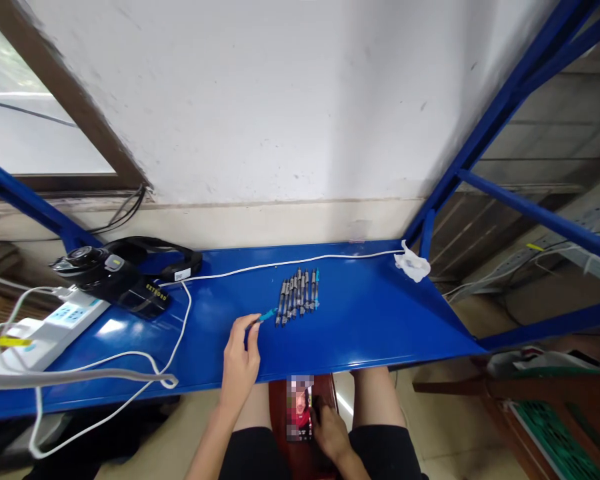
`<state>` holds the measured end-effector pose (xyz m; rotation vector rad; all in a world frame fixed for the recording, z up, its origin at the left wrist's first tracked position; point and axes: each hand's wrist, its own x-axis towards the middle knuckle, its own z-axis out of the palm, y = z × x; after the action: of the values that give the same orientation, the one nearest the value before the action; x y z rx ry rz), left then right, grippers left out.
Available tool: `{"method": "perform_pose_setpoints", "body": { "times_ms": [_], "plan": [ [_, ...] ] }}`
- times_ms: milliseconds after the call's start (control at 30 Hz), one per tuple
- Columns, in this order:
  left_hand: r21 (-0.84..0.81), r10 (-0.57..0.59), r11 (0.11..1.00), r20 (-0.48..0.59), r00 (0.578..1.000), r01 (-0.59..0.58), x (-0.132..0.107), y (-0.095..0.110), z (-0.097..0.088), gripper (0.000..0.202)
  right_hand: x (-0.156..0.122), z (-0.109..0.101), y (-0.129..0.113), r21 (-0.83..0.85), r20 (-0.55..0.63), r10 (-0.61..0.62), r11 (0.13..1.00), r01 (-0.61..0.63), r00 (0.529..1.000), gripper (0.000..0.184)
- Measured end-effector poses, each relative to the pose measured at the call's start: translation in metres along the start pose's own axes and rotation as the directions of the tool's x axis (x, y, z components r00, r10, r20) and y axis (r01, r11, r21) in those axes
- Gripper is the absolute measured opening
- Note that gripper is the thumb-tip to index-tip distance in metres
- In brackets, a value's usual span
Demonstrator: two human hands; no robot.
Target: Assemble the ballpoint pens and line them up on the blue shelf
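Observation:
My left hand (240, 357) rests on the front part of the blue shelf (370, 320) and pinches a thin pen-like tool with a teal tip (265, 316), which points toward a row of several similar metal tools (298, 295) lying side by side. My right hand (330, 430) is down between my knees, closed on a phone (300, 408) with a lit screen, held over a dark red stool.
A white cable (290, 262) runs along the back of the shelf. A black device with headband (125, 277) and a white power strip (50, 327) sit at the left. A crumpled white tissue (413, 263) lies at the right corner. Blue frame bars rise on both sides.

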<state>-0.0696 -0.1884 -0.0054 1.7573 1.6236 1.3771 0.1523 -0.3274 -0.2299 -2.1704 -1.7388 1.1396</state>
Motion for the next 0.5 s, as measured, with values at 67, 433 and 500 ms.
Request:
{"method": "perform_pose_setpoints", "body": {
  "times_ms": [67,433,500],
  "plan": [
    [-0.016,0.013,1.000,0.025,1.000,-0.012,-0.001,0.002,-0.001,0.024,0.000,-0.002,-0.005,0.037,0.025,0.008,0.999,-0.009,1.000,0.037],
    [-0.346,-0.215,0.908,0.099,0.972,0.236,0.000,-0.006,0.001,0.038,0.004,-0.020,-0.034,0.236,-0.060,0.037,0.972,-0.022,0.997,0.042],
    [-0.374,-0.258,0.884,0.111,0.960,0.281,0.002,-0.005,-0.002,0.040,0.008,-0.020,-0.036,0.230,-0.109,0.053,0.973,-0.026,0.993,0.043]
  ]
}}
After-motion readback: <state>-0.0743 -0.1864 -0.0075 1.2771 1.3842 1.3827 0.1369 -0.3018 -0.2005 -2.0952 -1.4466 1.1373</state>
